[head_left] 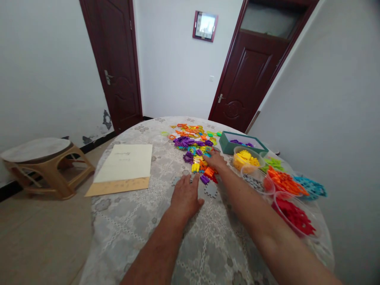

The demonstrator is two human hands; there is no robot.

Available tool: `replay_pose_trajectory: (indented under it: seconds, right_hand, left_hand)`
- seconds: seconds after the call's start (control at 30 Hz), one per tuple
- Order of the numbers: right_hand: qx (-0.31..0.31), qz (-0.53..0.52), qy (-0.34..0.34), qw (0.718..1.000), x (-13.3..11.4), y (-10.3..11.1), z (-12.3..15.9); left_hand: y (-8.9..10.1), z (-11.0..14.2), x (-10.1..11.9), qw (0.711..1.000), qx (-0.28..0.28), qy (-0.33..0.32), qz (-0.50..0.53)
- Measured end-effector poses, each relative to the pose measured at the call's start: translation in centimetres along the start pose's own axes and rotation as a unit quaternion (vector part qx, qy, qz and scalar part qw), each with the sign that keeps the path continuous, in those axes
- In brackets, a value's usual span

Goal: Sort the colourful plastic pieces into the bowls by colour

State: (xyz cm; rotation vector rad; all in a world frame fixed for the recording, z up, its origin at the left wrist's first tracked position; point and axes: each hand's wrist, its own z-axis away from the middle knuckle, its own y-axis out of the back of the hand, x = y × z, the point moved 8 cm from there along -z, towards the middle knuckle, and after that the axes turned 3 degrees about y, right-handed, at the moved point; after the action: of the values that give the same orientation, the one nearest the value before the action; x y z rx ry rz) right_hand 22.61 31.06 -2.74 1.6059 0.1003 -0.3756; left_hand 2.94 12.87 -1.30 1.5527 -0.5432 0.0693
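Note:
My left hand [184,194] rests palm down on the patterned tablecloth, fingers spread, holding nothing. Just beyond its fingertips lies a mixed pile of plastic building pieces in purple, orange, yellow, blue and green. My right hand [214,160] reaches into the right side of this pile, its fingertips closed around a small blue piece [207,155]. Close to the hands are yellow pieces [195,167], an orange piece [209,171], a purple piece [204,179] and a grey toothed piece [211,190]. Purple gear-like pieces [184,142] lie farther back.
Along the right edge stand clear tubs of sorted pieces: yellow [246,158], grey [253,183], orange [285,181], blue [310,187] and red [297,215]. Behind them is a green box [228,147] with purple pieces. Paper sheets [124,164] lie left; a stool [47,170] stands beyond.

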Motion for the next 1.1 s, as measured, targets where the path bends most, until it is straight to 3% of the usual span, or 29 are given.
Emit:
replay_pose_trajectory:
  seconds: [0.23,0.8,0.93,1.1]
  right_hand:
    - [-0.014,0.02,0.082,0.996,-0.8,0.1,2.4]
    - [0.006,0.003,0.189,0.982,-2.1,-0.3,13.8]
    - [0.005,-0.058,0.241,0.969,-2.3,-0.6,16.3]
    - [-0.055,-0.239,0.298,0.922,-1.6,1.0,18.9]
  left_hand:
    - [0.2,-0.2,0.2,1.0,0.003,-0.013,-0.003]
    - [1.8,1.2,2.3,0.992,-0.059,-0.11,-0.007]
    - [2.5,1.5,2.3,0.993,-0.063,-0.098,-0.001]
    - [2.8,1.8,2.5,0.992,-0.063,-0.105,-0.006]
